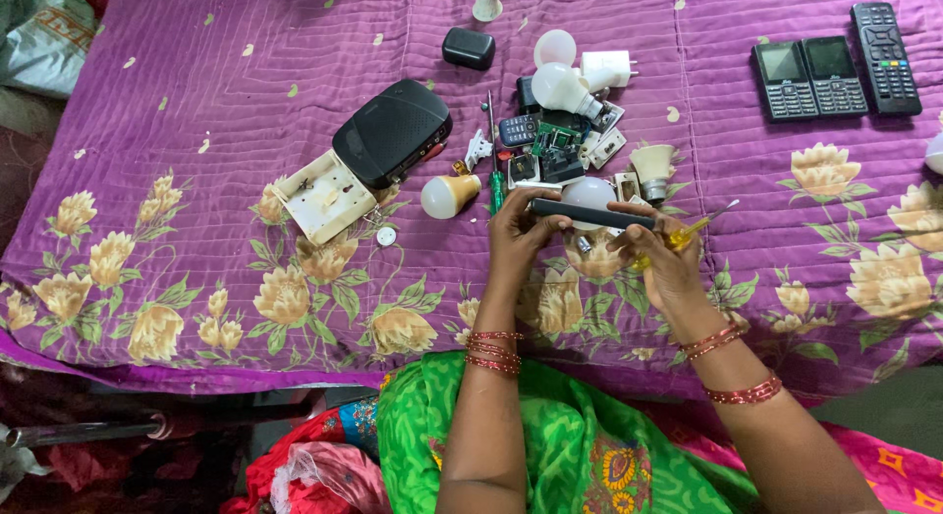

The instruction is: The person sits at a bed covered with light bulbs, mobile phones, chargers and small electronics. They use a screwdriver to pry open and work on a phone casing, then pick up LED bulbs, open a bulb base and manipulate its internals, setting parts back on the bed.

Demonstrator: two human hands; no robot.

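Closest in, green patterned fabric (550,445) covers the lap, red bangles on both wrists. Above it, over the purple quilted flower-print bedspread (196,102), the left hand (516,234) has its fingers curled around one end of a slim dark bar-shaped phone (589,216), held edge-on. The right hand (668,259) grips the other end and also pinches a yellow-handled screwdriver (693,229). Just behind sits a heap of white bulbs and circuit bits (570,131), with a black rounded speaker box (393,131) to the left. Far right, two black keypad phones (810,77) and a black remote (886,57).
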